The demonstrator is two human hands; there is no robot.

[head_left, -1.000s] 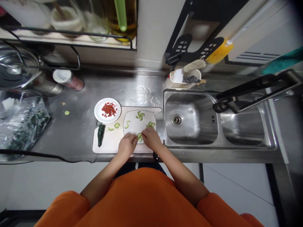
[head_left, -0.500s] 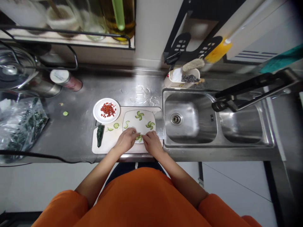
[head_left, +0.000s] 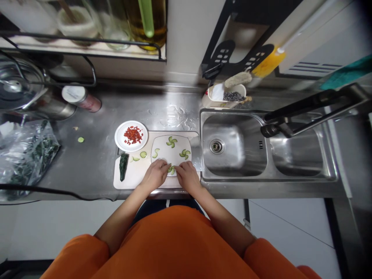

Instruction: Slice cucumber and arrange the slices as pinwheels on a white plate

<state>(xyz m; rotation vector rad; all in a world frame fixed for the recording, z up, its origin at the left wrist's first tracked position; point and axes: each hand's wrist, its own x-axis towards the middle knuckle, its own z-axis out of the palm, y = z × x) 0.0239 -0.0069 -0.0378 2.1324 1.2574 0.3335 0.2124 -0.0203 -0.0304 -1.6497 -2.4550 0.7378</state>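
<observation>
My left hand [head_left: 156, 173] and my right hand [head_left: 187, 175] meet at the near edge of a square white plate [head_left: 171, 155]. Their fingers are bent, the fingertips pressed to either side of a small pinwheel of cucumber slices [head_left: 171, 170], partly hidden by them. Two more cucumber pinwheels lie on the plate, one at the far edge [head_left: 171, 142] and one at the right [head_left: 184, 154]. A looser pair of cucumber slices [head_left: 155, 153] sits at its left. Under the plate is a white cutting board [head_left: 132, 175], bearing a dark green cucumber piece [head_left: 123, 166] and loose cucumber slices [head_left: 143, 154].
A white dish [head_left: 120, 143] of red berries stands at the board's upper left. A flat shiny blade [head_left: 197, 155] lies by the board's right end, beside the double sink [head_left: 235, 155]. The faucet [head_left: 305, 108] reaches over it. A plastic bag of greens [head_left: 29, 162] rests far left.
The left fingers have shifted slightly toward me at the near pinwheel. The right hand stays at its right side, and the other things keep their places.
</observation>
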